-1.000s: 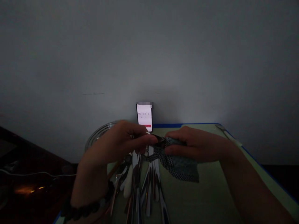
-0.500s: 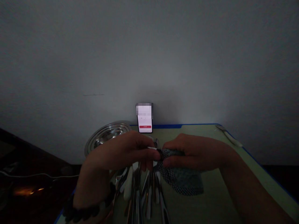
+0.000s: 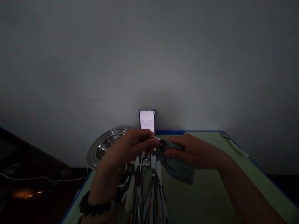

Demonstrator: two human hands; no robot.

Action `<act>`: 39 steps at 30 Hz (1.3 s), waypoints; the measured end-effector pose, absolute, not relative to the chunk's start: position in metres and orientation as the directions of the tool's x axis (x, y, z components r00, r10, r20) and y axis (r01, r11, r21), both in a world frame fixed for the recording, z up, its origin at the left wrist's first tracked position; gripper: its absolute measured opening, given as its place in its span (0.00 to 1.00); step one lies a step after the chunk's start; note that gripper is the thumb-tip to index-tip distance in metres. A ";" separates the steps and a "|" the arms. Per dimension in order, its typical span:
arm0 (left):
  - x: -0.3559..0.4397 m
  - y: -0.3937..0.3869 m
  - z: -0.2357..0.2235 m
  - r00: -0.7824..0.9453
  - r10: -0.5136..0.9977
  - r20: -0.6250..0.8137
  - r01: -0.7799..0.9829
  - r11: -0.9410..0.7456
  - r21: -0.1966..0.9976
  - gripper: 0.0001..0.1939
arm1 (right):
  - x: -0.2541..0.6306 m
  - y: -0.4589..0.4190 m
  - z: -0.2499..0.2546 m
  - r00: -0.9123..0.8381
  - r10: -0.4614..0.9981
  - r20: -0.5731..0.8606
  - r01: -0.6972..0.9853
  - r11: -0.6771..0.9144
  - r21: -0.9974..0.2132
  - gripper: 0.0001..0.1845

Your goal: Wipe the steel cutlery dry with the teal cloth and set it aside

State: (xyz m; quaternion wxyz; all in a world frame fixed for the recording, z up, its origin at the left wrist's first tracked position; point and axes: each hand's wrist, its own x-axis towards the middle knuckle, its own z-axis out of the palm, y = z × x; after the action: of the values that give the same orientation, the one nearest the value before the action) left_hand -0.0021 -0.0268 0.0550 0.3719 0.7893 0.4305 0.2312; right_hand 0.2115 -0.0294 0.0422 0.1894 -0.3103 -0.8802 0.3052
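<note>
Pinched in the fingers of my left hand (image 3: 133,146) is a slim, shiny piece of cutlery (image 3: 157,137), mostly hidden, so its kind cannot be made out. My right hand (image 3: 196,151) is closed on a grey-green cloth (image 3: 179,171) with a checked border. The cloth wraps around the cutlery's right end, and its loose part hangs below my fingers. Both hands are close together above a pile of metal table knives (image 3: 153,186) and other cutlery. A white-handled utensil (image 3: 130,194) lies at the pile's left side.
A shiny metal bowl (image 3: 93,152) stands at the back left, partly behind my left hand. A phone (image 3: 147,121) showing a timer leans against the wall. Another white-handled utensil (image 3: 237,147) lies along the right edge of the blue-rimmed green table (image 3: 210,193).
My view has shifted slightly, so the table sits lower in it. My hands have risen a little relative to the table, and my left hand now covers the phone's lower part.
</note>
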 end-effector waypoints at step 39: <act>-0.007 -0.030 0.060 0.589 0.806 0.059 0.543 -0.449 0.710 0.12 | 0.210 -0.027 0.039 -0.770 0.625 0.128 0.443 0.668 -0.597 0.13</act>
State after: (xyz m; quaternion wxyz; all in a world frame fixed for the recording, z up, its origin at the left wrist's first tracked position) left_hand -0.0070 -0.0301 0.0598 0.3309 0.8276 0.4076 0.1986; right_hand 0.2102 -0.0274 0.0393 0.1635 -0.2973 -0.8986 0.2782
